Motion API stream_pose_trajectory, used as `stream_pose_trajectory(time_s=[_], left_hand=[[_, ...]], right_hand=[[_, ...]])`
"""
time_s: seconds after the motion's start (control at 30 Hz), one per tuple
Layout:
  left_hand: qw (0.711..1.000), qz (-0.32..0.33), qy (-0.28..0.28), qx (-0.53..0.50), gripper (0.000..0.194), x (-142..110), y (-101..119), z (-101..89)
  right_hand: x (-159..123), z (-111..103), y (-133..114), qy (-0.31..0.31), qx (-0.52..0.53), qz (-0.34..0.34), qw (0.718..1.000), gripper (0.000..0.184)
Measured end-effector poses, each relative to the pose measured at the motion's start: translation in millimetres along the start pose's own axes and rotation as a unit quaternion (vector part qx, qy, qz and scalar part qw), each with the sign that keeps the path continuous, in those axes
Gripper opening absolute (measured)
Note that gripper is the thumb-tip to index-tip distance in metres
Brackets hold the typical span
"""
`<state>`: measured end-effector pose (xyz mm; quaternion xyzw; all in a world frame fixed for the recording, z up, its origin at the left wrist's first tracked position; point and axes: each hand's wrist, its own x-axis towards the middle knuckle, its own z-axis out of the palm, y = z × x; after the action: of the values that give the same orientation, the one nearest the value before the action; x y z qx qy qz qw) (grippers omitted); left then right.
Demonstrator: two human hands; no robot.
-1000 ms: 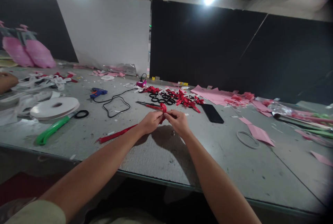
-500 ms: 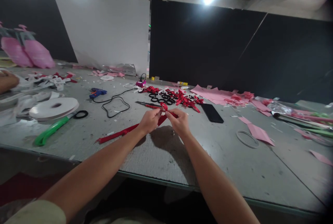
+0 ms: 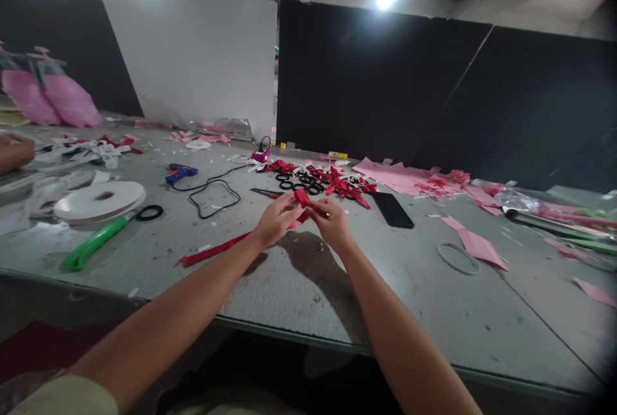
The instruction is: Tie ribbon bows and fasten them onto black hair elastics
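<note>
Between my fingertips, above the table, is a looped red ribbon [image 3: 302, 197]. My left hand [image 3: 276, 217] pinches it from the left, and my right hand [image 3: 331, 221] grips it from the right. A length of red ribbon [image 3: 216, 250] lies on the table to the left, partly behind my left forearm. Just beyond my hands are scissors [image 3: 264, 192], partly hidden by my left hand. Several black rings [image 3: 308, 185] lie behind them, beside a pile of red ribbon bows [image 3: 340, 182].
A black phone [image 3: 393, 209] lies right of my hands. To the left are a blue glue gun [image 3: 181, 173] with a cord, a white ribbon spool [image 3: 100, 202] and a green-handled tool [image 3: 99, 243]. Pink paper [image 3: 482, 248] is at right. Another person's hand [image 3: 15, 150] shows at far left.
The red ribbon between my hands now forms a larger raised loop. My left fingers have spread and shifted slightly, and less ribbon hangs below my hands.
</note>
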<state>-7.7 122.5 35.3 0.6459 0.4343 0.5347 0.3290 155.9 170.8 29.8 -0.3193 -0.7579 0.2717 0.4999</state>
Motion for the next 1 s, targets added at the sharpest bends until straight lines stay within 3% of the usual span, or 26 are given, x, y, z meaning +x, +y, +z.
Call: stream_pose_trajectory(time_s=[0.17, 0.53, 0.63, 0.73, 0.87, 1.0], left_hand=[[0.998, -0.040, -0.023, -0.047, 0.060, 2, -6, 4.3], [0.984, -0.121, -0.076, -0.108, 0.038, 0, -9, 9.5], [0.986, -0.112, -0.096, -0.083, 0.036, -1, -9, 9.2], [0.989, -0.085, -0.114, -0.037, 0.030, -1, -10, 8.1], [0.990, -0.039, -0.133, 0.021, 0.019, -1, -6, 7.0], [0.990, -0.010, -0.131, 0.060, 0.029, -1, -2, 7.1]], right_hand=[[-3, 7, 1, -0.046, 0.039, 0.014, 0.998, 0.045], [-3, 2, -2, -0.008, 0.035, 0.021, 0.999, 0.024], [-3, 2, 1, 0.007, 0.038, 0.036, 0.999, 0.030], [-3, 4, 0, -0.018, 0.050, 0.050, 0.997, 0.040], [-3, 7, -2, -0.047, 0.064, 0.067, 0.995, 0.035], [-1, 7, 1, -0.003, 0.083, 0.093, 0.992, 0.036]])
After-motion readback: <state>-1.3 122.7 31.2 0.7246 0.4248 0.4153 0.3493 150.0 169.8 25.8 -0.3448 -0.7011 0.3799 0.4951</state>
